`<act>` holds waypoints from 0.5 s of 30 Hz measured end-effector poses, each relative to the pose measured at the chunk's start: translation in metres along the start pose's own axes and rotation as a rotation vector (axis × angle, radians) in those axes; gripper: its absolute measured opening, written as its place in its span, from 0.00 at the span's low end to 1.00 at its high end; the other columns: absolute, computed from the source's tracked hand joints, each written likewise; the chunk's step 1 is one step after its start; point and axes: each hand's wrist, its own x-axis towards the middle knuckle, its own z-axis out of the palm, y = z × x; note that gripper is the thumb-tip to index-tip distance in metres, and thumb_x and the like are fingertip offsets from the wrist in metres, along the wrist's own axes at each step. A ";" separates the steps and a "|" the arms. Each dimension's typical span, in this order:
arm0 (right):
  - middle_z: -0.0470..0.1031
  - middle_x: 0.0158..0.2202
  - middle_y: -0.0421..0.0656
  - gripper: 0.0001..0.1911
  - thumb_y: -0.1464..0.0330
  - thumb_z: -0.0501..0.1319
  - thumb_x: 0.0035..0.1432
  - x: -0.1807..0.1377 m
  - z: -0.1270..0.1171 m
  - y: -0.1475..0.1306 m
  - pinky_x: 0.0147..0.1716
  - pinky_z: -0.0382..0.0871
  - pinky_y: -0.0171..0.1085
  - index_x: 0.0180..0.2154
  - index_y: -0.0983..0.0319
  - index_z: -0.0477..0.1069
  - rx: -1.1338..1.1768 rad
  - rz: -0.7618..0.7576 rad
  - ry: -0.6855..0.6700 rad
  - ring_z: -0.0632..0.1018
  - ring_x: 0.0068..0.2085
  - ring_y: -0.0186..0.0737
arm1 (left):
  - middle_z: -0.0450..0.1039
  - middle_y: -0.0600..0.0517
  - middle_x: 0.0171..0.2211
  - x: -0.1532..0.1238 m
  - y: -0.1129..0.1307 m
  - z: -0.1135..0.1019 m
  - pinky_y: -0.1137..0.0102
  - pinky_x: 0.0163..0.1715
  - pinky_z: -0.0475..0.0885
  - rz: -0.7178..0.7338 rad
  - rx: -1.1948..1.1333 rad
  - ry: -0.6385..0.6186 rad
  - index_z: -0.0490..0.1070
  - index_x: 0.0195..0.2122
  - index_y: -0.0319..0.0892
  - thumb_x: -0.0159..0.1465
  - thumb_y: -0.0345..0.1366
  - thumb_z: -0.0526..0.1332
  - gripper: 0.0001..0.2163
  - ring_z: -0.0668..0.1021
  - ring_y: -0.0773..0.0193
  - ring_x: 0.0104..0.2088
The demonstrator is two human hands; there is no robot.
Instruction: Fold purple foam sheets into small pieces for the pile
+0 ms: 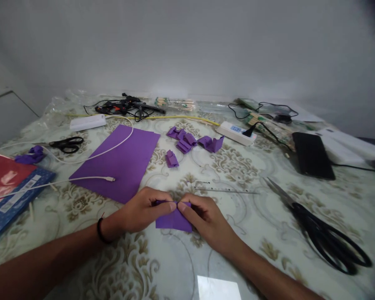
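Note:
A small purple paper piece [173,220] lies on the patterned table in front of me. My left hand [143,210] and my right hand [203,220] both pinch its upper edge, their fingertips meeting in the middle. Part of the paper is hidden under my fingers. Beyond my hands lies a large purple sheet [120,160] with a white cable [90,179] across it. Several folded purple pieces [187,143] sit farther back. A clear ruler [226,191] rests just beyond my right hand.
Large black scissors [321,233] lie at the right, smaller black scissors [67,144] at the left. A black phone [312,155], a white power strip [236,133], a glue gun [125,106] and a red and blue paper pack [6,187] ring the table.

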 end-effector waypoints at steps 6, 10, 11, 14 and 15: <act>0.59 0.24 0.35 0.21 0.54 0.62 0.68 0.000 -0.002 0.003 0.24 0.53 0.35 0.26 0.60 0.65 0.074 0.064 -0.065 0.61 0.26 0.34 | 0.59 0.58 0.23 -0.001 -0.005 0.000 0.73 0.24 0.55 -0.029 -0.040 0.036 0.69 0.26 0.40 0.68 0.42 0.61 0.15 0.61 0.69 0.25; 0.60 0.24 0.35 0.20 0.56 0.62 0.68 0.002 -0.005 0.001 0.25 0.53 0.35 0.27 0.60 0.67 0.049 0.066 -0.098 0.61 0.26 0.35 | 0.58 0.59 0.23 0.000 -0.007 -0.001 0.72 0.24 0.55 -0.024 -0.011 -0.034 0.68 0.26 0.40 0.68 0.41 0.63 0.15 0.61 0.69 0.26; 0.61 0.25 0.36 0.19 0.56 0.62 0.68 0.003 -0.006 0.001 0.25 0.54 0.35 0.28 0.60 0.68 0.069 0.068 -0.089 0.62 0.27 0.35 | 0.58 0.58 0.23 0.000 -0.006 -0.001 0.72 0.25 0.55 -0.019 -0.018 -0.017 0.68 0.26 0.40 0.69 0.42 0.62 0.16 0.61 0.69 0.26; 0.65 0.27 0.37 0.18 0.54 0.64 0.66 0.003 -0.006 0.001 0.27 0.58 0.35 0.31 0.61 0.71 0.152 0.088 -0.061 0.65 0.28 0.36 | 0.56 0.58 0.24 0.000 -0.004 0.001 0.72 0.25 0.55 -0.002 -0.037 0.065 0.65 0.25 0.40 0.72 0.43 0.60 0.19 0.60 0.69 0.26; 0.66 0.27 0.38 0.18 0.54 0.65 0.65 0.003 -0.006 0.001 0.27 0.59 0.35 0.32 0.61 0.71 0.172 0.095 -0.056 0.66 0.28 0.36 | 0.55 0.59 0.24 0.000 -0.003 0.002 0.71 0.25 0.54 0.000 -0.040 0.078 0.63 0.24 0.41 0.72 0.43 0.60 0.19 0.60 0.69 0.26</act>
